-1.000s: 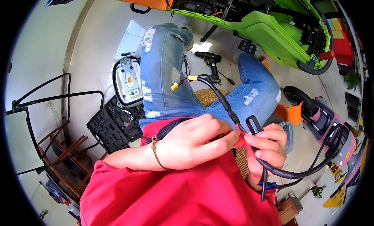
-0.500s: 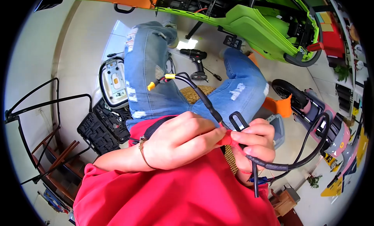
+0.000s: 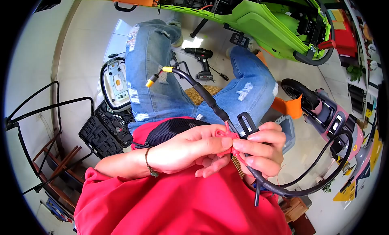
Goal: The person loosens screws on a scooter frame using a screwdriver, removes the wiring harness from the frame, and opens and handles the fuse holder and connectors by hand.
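Observation:
A thick black cable [image 3: 208,99] crosses between my hands above my lap. Its upper end splits into thin leads with a yellow connector [image 3: 150,80]. My left hand [image 3: 190,148] pinches a red, soft-looking strip [image 3: 227,134] with thumb and forefinger; its other fingers hang loosely curled. The strip is looped at the cable, but whether it is tied there I cannot tell. My right hand [image 3: 263,148] is closed round the cable and strip, its thumb tip meeting my left thumb. A black slotted bracket [image 3: 246,123] sticks up beside the right fingers, its lower part hidden.
A cordless drill [image 3: 199,57] and a screwdriver [image 3: 219,71] lie on the floor between my legs. An open black tool case [image 3: 99,131] is at left. A green vehicle body [image 3: 263,28] stands ahead, a pink scooter [image 3: 344,131] at right. The cable loops out rightward.
My left hand has turned, its lower fingers loosening below the pinch, and a loop of the red strip now shows. The yellow connector end has shifted slightly left.

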A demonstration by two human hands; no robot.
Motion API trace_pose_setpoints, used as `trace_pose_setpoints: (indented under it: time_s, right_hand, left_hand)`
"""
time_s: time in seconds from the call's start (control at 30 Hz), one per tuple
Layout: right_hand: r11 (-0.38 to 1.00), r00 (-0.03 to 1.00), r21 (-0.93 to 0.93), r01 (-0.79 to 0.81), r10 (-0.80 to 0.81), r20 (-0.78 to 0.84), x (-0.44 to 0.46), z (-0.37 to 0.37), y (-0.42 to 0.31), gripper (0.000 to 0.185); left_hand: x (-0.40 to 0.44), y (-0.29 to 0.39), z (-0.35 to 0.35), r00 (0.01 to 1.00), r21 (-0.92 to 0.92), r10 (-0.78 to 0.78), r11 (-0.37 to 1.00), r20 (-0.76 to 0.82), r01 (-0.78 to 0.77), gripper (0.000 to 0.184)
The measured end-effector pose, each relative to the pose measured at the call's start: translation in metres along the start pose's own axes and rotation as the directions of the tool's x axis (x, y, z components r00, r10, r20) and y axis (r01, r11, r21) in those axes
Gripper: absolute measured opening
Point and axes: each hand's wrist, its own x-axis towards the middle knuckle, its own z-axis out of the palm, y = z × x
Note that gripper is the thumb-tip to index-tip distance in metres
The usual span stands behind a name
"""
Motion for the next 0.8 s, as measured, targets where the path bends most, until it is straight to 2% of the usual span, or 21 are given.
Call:
trace_pose_setpoints:
  time_s: [0.03, 0.1, 0.17, 0.2, 0.23, 0.3, 0.33, 0.37, 0.4, 0.43, 0.5, 0.53, 0.67, 0.73, 0.77, 0.8]
  right_hand:
    - [1.0, 1.0, 0.014, -0.004, 0.005, -0.011, 0.001, 0.0, 0.0, 0.03]
    - [0.999, 1.0, 0.048, -0.004, 0.004, -0.012, 0.002, 0.002, 0.004, 0.03]
    - [0.991, 0.992, 0.124, -0.052, 0.066, -0.109, 0.0, 0.007, 0.005, 0.03]
    - [0.976, 0.99, 0.201, -0.089, 0.108, -0.087, -0.002, 0.003, 0.004, 0.031]
    - [0.975, 0.991, 0.203, -0.087, 0.107, -0.086, -0.001, 0.003, 0.002, 0.031]
    - [0.934, 0.981, 0.314, -0.169, 0.19, -0.037, 0.002, 0.003, 0.0, 0.031]
    - [0.922, 0.982, 0.35, -0.165, 0.186, -0.028, 0.002, 0.002, 0.002, 0.034]
    - [0.922, 0.982, 0.349, -0.165, 0.186, -0.028, 0.002, 0.003, 0.002, 0.034]
    - [0.928, 0.978, 0.321, -0.189, 0.207, -0.023, 0.002, 0.004, 0.003, 0.034]
    - [0.933, 0.973, 0.291, -0.213, 0.228, -0.018, 0.002, 0.005, 0.003, 0.035]
    - [0.934, 0.971, 0.282, -0.22, 0.236, -0.025, 0.001, 0.005, 0.004, 0.033]
    - [0.927, 0.967, 0.29, -0.239, 0.253, -0.013, 0.0, 0.005, 0.006, 0.032]
    - [0.883, 0.943, 0.371, -0.287, 0.329, -0.055, -0.007, 0.011, 0.008, 0.028]
    - [0.799, 0.883, 0.498, -0.336, 0.452, -0.129, -0.01, 0.013, 0.008, 0.029]
    - [0.792, 0.862, 0.505, -0.343, 0.479, -0.167, -0.009, 0.012, 0.009, 0.029]
    - [0.81, 0.878, 0.488, -0.325, 0.45, -0.163, -0.01, 0.009, 0.012, 0.028]
  left_hand:
    - [0.0, -0.003, 0.0, 1.0, 0.0, -0.003, 1.0, 0.001, 0.003, 0.024]
    - [0.001, -0.007, 0.001, 0.987, 0.136, 0.15, 0.978, 0.05, -0.155, 0.022]
    - [0.001, -0.006, 0.0, 0.984, 0.2, 0.153, 0.965, 0.087, -0.168, 0.019]
    - [0.0, -0.008, 0.003, 0.967, 0.22, 0.25, 0.941, 0.055, -0.256, 0.016]
    - [0.0, -0.009, 0.004, 0.938, 0.243, 0.346, 0.908, 0.024, -0.341, 0.014]
    - [-0.001, -0.007, 0.002, 0.943, 0.252, 0.332, 0.912, 0.006, -0.323, 0.019]
    - [0.001, -0.009, -0.001, 0.892, 0.538, 0.451, 0.741, 0.044, -0.401, 0.023]
    - [0.002, -0.01, -0.003, 0.831, 0.763, 0.544, 0.485, 0.119, -0.428, 0.028]
    - [-0.002, -0.007, -0.003, 0.882, 0.819, 0.465, 0.477, 0.072, -0.319, 0.036]
    - [-0.001, -0.008, -0.002, 0.883, 0.818, 0.464, 0.478, 0.072, -0.318, 0.036]
    - [0.002, -0.009, 0.0, 0.833, 0.859, 0.544, 0.374, 0.101, -0.348, 0.038]
    - [0.001, -0.005, 0.004, 0.851, 0.868, 0.522, 0.397, 0.053, -0.298, 0.04]
    - [0.0, -0.003, 0.003, 0.873, 0.879, 0.486, 0.396, 0.046, -0.267, 0.038]
    - [0.0, -0.004, -0.002, 0.962, 0.701, 0.274, 0.685, 0.007, -0.2, 0.035]
    - [0.0, -0.004, -0.001, 0.978, 0.639, 0.201, 0.746, 0.05, -0.186, 0.03]
    - [0.002, -0.005, 0.0, 0.976, 0.604, 0.208, 0.77, 0.064, -0.204, 0.029]
